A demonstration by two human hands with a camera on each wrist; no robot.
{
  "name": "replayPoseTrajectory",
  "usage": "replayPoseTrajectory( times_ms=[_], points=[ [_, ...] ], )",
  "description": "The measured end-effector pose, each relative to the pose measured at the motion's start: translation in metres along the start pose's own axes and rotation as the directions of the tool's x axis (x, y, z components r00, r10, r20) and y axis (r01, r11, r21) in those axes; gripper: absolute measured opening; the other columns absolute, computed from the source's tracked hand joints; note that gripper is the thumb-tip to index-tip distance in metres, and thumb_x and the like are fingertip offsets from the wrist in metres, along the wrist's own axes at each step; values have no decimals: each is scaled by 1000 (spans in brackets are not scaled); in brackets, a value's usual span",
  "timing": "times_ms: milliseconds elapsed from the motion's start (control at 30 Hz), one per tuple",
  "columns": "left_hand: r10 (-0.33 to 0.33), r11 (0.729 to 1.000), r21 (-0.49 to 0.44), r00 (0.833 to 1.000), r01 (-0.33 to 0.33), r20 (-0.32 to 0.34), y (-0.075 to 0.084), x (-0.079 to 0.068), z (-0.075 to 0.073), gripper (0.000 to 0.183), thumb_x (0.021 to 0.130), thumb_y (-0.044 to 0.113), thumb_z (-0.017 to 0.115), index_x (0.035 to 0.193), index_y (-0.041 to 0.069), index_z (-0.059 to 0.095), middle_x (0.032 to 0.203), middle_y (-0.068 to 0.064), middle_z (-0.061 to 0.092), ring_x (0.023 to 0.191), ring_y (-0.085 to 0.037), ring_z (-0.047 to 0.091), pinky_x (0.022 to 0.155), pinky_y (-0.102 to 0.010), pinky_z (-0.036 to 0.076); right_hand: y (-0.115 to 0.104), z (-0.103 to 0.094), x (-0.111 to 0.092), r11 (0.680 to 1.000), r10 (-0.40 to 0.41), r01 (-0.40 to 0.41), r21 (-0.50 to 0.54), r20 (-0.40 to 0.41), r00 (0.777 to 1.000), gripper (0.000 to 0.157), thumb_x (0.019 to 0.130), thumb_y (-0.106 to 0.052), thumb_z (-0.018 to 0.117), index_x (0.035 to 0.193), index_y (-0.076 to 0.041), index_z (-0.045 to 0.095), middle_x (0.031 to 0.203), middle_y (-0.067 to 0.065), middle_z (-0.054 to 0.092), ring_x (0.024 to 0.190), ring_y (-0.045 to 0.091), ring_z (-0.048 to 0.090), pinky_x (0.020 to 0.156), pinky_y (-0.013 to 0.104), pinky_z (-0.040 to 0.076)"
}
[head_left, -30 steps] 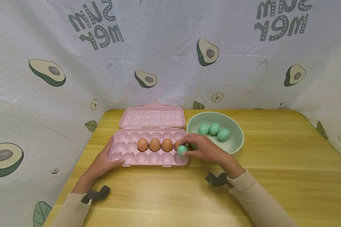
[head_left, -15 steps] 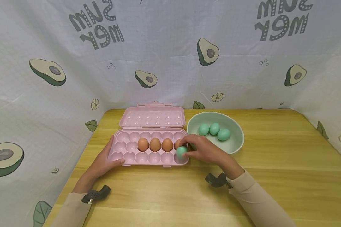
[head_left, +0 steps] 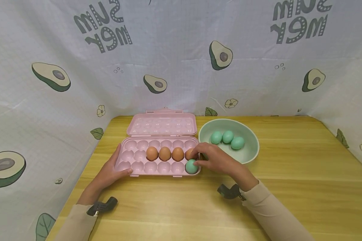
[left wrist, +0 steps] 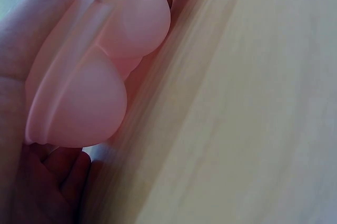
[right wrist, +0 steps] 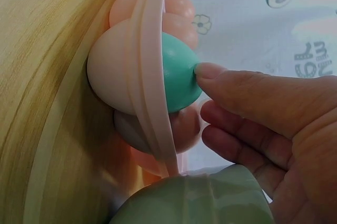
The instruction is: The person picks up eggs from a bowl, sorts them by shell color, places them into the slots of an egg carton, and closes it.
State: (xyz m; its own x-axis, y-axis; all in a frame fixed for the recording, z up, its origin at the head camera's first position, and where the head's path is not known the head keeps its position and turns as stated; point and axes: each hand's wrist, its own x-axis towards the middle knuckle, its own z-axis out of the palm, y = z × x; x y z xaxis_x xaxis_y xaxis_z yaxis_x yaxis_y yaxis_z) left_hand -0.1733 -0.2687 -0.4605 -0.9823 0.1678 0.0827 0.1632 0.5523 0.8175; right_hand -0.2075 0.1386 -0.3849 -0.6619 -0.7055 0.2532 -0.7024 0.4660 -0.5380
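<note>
A green egg (head_left: 191, 167) sits in the front right cup of the pink egg tray (head_left: 164, 168), whose lid (head_left: 162, 124) lies back. My right hand (head_left: 218, 158) is over that corner, its thumb touching the egg; in the right wrist view the thumb tip (right wrist: 210, 71) rests on the egg's top. The index fingertip is beside it, near a partly covered brown egg (head_left: 188, 153). Three more brown eggs (head_left: 165, 154) line the middle row. My left hand (head_left: 109, 170) grips the tray's left end, thumb on the front rim, fingers along the side and underneath.
A pale green bowl (head_left: 249, 152) with three green eggs (head_left: 227, 137) stands right of the tray, just behind my right hand. The wooden table (head_left: 175, 204) ends at a printed curtain (head_left: 181, 87) behind. A dark wrist camera (head_left: 229, 191) sits on the right wrist.
The green egg has gone down and slightly left into the front right cup, and my right fingers have loosened from round it. My left hand stays put on the tray.
</note>
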Motion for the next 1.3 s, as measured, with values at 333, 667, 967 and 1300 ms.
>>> replayPoseTrajectory(
  times_ms=[333, 667, 967, 1300],
  points=[
    [20, 1000, -8, 1000, -20, -9, 0, 0, 0, 114, 76, 27, 81, 156, 9, 1, 160, -18, 11, 143, -40, 16, 111, -61, 17, 0, 0, 0, 1000, 6, -6, -2, 10, 1000, 17, 83, -14, 76, 98, -10, 68, 93, 1, 63, 86, 23, 56, 76, 38, 49],
    [29, 1000, -10, 1000, -29, -12, -1, 0, 0, 114, 75, 26, 81, 156, 8, 2, 160, -18, 12, 143, -39, 17, 111, -60, 17, 1, 0, 0, 1000, -6, 6, -5, -11, 1000, 19, 83, -15, 76, 100, -10, 68, 94, 1, 64, 86, 23, 58, 77, 39, 50],
    [28, 999, -15, 1000, -28, -11, -2, 1, 0, 113, 76, 26, 81, 156, 8, 2, 160, -17, 11, 143, -39, 15, 111, -60, 16, 3, -1, -2, 1000, -25, 26, 9, -87, 996, 25, 82, -12, 77, 105, -8, 69, 97, 1, 68, 90, 21, 62, 80, 41, 51],
    [30, 999, -23, 1000, -30, -9, -1, 1, 0, 113, 76, 25, 81, 156, 9, 2, 160, -17, 11, 143, -39, 16, 111, -60, 17, 9, -9, -3, 999, 35, -34, 6, -178, 983, 24, 86, -11, 73, 110, -8, 70, 106, 6, 70, 104, 20, 63, 93, 39, 49]
  ],
)
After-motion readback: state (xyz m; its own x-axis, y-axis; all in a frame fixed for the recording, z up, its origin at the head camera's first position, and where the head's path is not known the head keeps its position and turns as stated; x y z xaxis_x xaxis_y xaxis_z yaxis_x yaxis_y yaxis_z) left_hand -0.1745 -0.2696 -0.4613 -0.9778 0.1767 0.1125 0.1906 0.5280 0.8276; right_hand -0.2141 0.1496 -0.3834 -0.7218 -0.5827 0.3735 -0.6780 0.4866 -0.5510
